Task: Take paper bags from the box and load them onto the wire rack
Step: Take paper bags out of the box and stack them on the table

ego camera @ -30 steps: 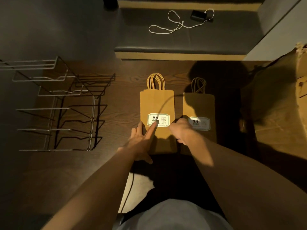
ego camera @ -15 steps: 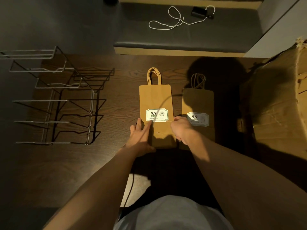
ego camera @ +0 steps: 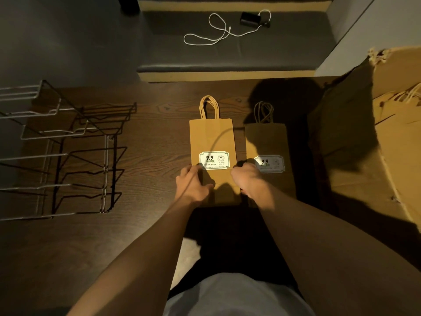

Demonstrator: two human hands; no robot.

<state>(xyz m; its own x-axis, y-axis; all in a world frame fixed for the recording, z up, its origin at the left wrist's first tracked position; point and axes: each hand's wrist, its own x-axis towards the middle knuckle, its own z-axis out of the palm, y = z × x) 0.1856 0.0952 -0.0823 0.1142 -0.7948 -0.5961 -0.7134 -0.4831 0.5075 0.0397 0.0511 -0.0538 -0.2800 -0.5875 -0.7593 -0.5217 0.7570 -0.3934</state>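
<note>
A flat brown paper bag (ego camera: 213, 137) with a white 9.9 label lies on the dark wooden table (ego camera: 148, 224), handles pointing away from me. My left hand (ego camera: 192, 185) grips its lower left edge, thumb on top. My right hand (ego camera: 247, 179) holds its lower right edge with curled fingers. A second labelled paper bag (ego camera: 267, 140) lies in shadow just to the right, touching the first. The wire rack (ego camera: 68, 156) stands at the table's left with nothing on its tiers. The open cardboard box (ego camera: 376, 179) sits at the right, with more bags (ego camera: 405, 99) inside.
Beyond the table runs a dark cushioned bench (ego camera: 227, 58) with a white cable (ego camera: 218, 33) and a black charger (ego camera: 250, 19) on it. A thin cable's shadow crosses the lit bag. My lap is at the table's near edge.
My left index finger has drawn back off the label, and the hand now clasps the bag's left edge. The right hand stays at the right edge. The head camera shifted slightly.
</note>
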